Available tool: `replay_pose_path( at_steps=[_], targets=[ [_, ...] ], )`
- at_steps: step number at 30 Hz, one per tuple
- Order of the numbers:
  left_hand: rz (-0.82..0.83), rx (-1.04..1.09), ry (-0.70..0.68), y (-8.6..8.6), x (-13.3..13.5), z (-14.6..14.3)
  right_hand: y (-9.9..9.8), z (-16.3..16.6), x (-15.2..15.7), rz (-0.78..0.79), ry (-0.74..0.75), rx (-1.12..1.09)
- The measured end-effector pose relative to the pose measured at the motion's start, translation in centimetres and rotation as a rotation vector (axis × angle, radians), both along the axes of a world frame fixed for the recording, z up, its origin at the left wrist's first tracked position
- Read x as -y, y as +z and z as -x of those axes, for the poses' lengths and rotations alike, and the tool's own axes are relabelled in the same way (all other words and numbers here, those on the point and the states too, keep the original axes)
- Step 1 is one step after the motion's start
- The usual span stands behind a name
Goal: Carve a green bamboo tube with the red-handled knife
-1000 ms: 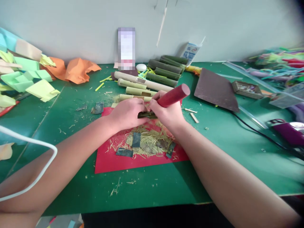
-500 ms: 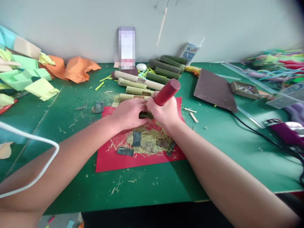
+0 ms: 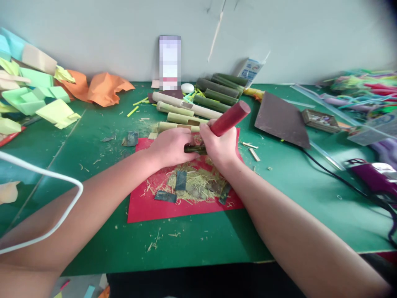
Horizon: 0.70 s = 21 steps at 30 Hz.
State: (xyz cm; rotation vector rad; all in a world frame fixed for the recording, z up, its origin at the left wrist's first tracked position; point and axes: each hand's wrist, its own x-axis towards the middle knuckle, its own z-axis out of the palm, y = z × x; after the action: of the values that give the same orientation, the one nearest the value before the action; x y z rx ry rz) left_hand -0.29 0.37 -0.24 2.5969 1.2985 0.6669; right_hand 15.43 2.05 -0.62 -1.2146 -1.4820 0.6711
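While the left hand [image 3: 172,147] pins down a dark green bamboo tube [image 3: 194,149] over the red sheet [image 3: 145,211], its fingers are curled closely around one end, thumb on the near side. Right beside it comes the right hand [image 3: 221,147], fingers wrapped snugly about a thick red handle [image 3: 231,118] that slants up and to the right; the tool's other end is hidden behind the hand, so whether it touches the bamboo I cannot tell. Just below, a heap of pale shavings [image 3: 198,186] covers the middle of the sheet, flat dark pieces [image 3: 181,180] lying among them, and crumbs are scattered onto the green worktop [image 3: 198,248] too. Look beyond the hands: pale bamboo tubes [image 3: 175,109] lie roughly side by side, some with openings cut in them, and behind those sits a cluster of darker green tubes [image 3: 214,87]. Over at the wall a phone [image 3: 170,62] stands upright, its screen blurred, with a white oval object [image 3: 187,88] near its foot and a tilted drink carton [image 3: 249,72] farther right. Out on the right, a dark brown board [image 3: 281,120] rests just beside a small box [image 3: 321,120], and away to the left it's crumpled orange paper [image 3: 104,89] next to a pile of folded coloured paper [image 3: 40,99].
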Motion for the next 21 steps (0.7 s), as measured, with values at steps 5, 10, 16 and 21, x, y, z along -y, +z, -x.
replay_pose_path(
  at_steps=[5, 10, 16, 21],
  targets=[
    [0.007, -0.001, 0.002, -0.05, -0.04, 0.05, -0.07, -0.08, -0.15, 0.002, 0.056, -0.029],
    [0.006, -0.011, 0.008, -0.04, 0.04, 0.04, 0.07, -0.1, -0.13, -0.025, 0.067, -0.056],
    [0.006, -0.014, 0.012, 0.0, 0.1, -0.02, 0.15, -0.13, 0.1, -0.087, 0.065, -0.004],
    [-0.011, -0.012, 0.004, -0.04, 0.01, 0.04, 0.2, -0.27, 0.21, -0.087, 0.048, 0.031]
  ],
)
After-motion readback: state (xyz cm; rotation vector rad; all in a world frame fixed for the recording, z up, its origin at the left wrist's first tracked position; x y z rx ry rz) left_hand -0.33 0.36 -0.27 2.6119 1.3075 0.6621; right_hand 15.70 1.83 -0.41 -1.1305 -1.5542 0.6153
